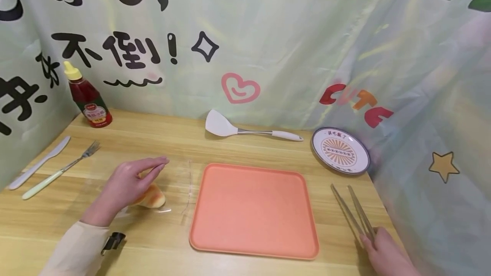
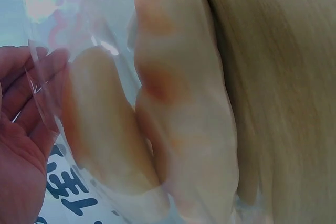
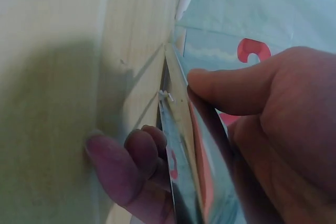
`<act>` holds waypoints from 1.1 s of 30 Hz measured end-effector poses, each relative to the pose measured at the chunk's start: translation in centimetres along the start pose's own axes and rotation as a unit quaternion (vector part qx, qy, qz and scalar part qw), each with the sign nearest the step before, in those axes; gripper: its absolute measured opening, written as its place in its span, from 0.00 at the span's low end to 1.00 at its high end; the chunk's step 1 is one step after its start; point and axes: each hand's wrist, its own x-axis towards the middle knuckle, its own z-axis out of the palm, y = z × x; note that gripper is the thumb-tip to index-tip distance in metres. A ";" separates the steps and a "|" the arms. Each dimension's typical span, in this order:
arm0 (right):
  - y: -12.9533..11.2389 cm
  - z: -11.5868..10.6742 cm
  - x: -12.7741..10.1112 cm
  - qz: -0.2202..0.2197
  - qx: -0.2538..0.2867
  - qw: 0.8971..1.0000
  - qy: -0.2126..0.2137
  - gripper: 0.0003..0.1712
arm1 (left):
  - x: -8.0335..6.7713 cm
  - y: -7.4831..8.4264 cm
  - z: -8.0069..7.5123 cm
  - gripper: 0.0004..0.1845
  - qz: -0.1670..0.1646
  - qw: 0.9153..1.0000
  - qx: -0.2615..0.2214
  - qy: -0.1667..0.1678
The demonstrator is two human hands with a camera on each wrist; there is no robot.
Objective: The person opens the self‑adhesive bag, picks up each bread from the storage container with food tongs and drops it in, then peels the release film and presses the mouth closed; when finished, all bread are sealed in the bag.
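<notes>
At frame centre, a plain salmon-orange tray (image 1: 253, 210) on a pale wood-grain table (image 1: 161, 139). Upper left, a dark red sauce bottle (image 1: 87, 97) with yellow cap. Right, a white plate (image 1: 339, 150) with an orange sunburst pattern and dark rim.

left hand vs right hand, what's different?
The left hand lies with straight fingers on a clear bag of buns; the right hand grips metal tongs, thumb and fingers curled round them. The left hand is left of the orange tray, the right hand right of it. Both are low over the wooden table.
</notes>
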 end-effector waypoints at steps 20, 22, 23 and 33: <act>-0.3 -0.1 0.7 -0.003 -0.006 1.000 0.011 0.23 | 0.0 0.2 -0.1 0.13 -0.004 1.000 -0.002 -0.006; -0.2 -0.1 0.8 0.000 -0.011 1.000 0.010 0.23 | 0.0 0.2 -0.1 0.13 -0.003 1.000 -0.002 -0.005; -0.2 -0.1 0.8 -0.001 -0.015 1.000 0.011 0.24 | 0.0 0.2 -0.1 0.13 -0.003 1.000 -0.001 -0.004; 0.5 -0.3 1.4 0.010 -0.013 1.000 0.016 0.27 | 0.3 0.2 -0.2 0.13 -0.004 1.000 0.000 -0.002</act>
